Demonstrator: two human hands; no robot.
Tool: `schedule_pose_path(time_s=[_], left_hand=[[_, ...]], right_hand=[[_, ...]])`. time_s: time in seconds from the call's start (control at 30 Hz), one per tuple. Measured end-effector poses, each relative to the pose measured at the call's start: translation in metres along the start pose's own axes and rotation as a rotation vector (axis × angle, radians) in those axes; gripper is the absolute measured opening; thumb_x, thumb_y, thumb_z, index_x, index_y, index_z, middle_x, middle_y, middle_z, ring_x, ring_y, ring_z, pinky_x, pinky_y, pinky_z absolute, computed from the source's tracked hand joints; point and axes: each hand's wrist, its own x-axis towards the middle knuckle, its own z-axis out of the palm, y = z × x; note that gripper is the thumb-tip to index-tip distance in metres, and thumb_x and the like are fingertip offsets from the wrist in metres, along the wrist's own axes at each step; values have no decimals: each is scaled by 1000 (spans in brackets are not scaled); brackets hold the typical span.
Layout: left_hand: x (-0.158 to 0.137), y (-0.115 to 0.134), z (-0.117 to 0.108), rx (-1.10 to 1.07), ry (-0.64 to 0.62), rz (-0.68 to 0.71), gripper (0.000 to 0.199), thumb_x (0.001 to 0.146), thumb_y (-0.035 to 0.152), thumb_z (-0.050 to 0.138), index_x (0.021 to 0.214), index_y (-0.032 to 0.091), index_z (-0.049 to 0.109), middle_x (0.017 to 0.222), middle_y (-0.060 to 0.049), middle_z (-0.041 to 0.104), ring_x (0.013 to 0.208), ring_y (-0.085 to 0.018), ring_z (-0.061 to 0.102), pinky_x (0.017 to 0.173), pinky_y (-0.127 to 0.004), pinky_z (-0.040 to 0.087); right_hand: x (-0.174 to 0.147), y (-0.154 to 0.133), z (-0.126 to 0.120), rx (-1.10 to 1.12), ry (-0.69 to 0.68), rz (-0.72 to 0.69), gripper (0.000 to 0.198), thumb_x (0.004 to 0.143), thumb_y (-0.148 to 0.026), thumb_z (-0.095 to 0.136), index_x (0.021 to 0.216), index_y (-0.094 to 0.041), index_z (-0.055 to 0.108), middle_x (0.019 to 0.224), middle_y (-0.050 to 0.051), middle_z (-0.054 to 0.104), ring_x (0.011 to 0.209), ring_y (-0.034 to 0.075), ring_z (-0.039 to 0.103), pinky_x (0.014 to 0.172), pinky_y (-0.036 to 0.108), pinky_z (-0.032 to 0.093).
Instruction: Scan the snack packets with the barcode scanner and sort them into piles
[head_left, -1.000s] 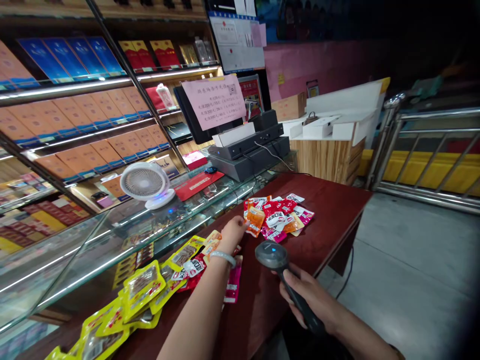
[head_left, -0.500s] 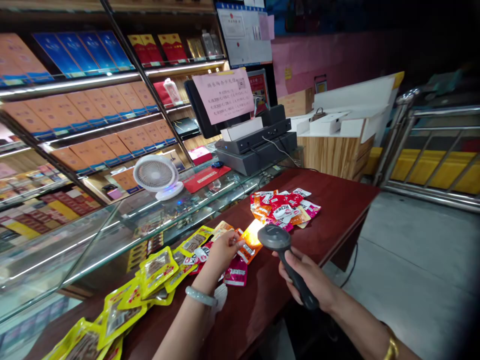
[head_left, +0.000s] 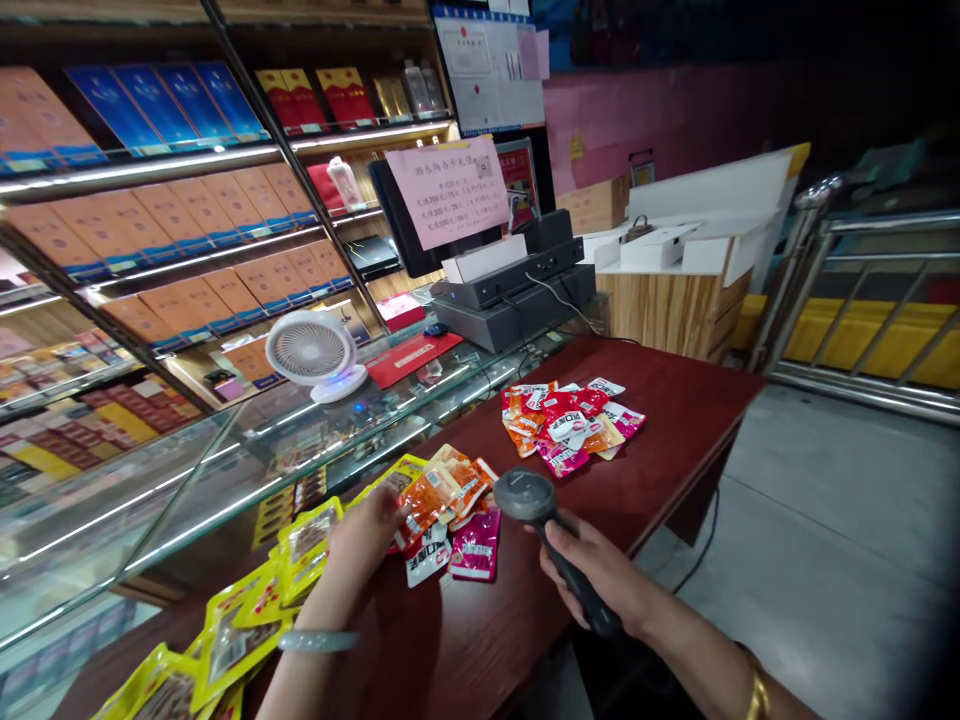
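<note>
My right hand (head_left: 589, 565) is wrapped round the handle of a dark grey barcode scanner (head_left: 527, 493), whose head points left over the table. My left hand (head_left: 367, 532) has its fingers closed at the left edge of an orange snack packet (head_left: 424, 505), above the nearer pile. In that pile lie a magenta packet (head_left: 475, 545), a white packet (head_left: 428, 560) and other orange ones. Just left of it, yellow snack bags (head_left: 238, 628) with clear windows overlap in a row, partly hidden by my left hand. A second pile of small packets (head_left: 566, 420) lies farther back.
The dark red table (head_left: 675, 400) meets a glass display counter (head_left: 247, 450) on the left. On the glass stand a white fan (head_left: 313, 350) and a monitor with a pink notice (head_left: 450, 195). A metal railing (head_left: 870, 300) is at the right.
My left hand has moved left and toward me, with an orange packet now over the nearer pile. The scanner has shifted slightly left and down, and its bright light on the packet is gone.
</note>
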Motion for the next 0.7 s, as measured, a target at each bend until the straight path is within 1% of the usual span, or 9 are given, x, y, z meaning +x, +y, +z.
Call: schedule_pose_path(time_s=[0.07,0.17,0.27,0.33,0.4,0.47,0.53,0.6,0.7], left_hand=[[-2,8,0,103,51,26,33,81,43,58,106,22,64,109,-10,69,104,-30,60,86,-38,42],[-1,40,6,111,139,105,37,83,45,57,113,24,64,122,-10,64,117,-32,53,97,-42,37],[8,84,19,21,130,225,34,83,47,58,109,27,67,121,-7,66,116,-29,54,98,-40,37],[19,114,29,-22,93,299,33,85,48,56,105,26,69,116,-7,68,112,-27,57,96,-37,39],[34,143,41,-34,48,335,37,86,53,52,104,25,70,112,-8,69,109,-28,59,92,-37,40],[50,167,52,-20,-22,316,47,84,60,49,104,23,69,111,-11,69,107,-30,60,90,-38,42],[64,186,62,3,-91,253,59,81,69,46,103,20,68,111,-15,68,108,-33,59,88,-41,42],[75,198,71,28,-121,201,67,77,75,45,103,17,66,114,-19,66,111,-36,58,89,-44,42],[85,205,81,54,-119,195,67,71,74,53,104,16,63,118,-20,63,115,-38,55,91,-46,42]], right_hand=[[2,0,-2,23,4,0,49,85,-62,57,111,-21,47,58,-11,49,28,4,40,27,14,33],[5,-4,-5,48,33,1,49,84,-62,58,109,-21,48,57,-11,49,28,3,39,27,14,33],[6,-7,-7,60,42,-8,50,83,-64,58,107,-21,48,56,-11,49,27,4,39,26,14,32],[7,-8,-9,64,48,-14,51,82,-64,58,107,-21,49,55,-11,49,27,4,39,26,14,33],[7,-9,-10,72,59,-9,55,80,-66,59,108,-21,49,55,-11,49,26,4,38,25,14,33],[7,-9,-12,84,70,5,59,77,-69,61,109,-21,50,54,-11,50,26,4,38,24,14,32],[7,-8,-14,103,74,11,60,76,-70,60,109,-22,50,55,-11,50,26,3,38,24,13,32],[8,-4,-16,122,70,1,56,79,-68,58,108,-22,49,56,-11,51,26,3,38,25,13,32],[9,2,-21,145,62,-8,51,83,-65,56,109,-22,48,57,-10,52,25,3,39,25,13,33]])
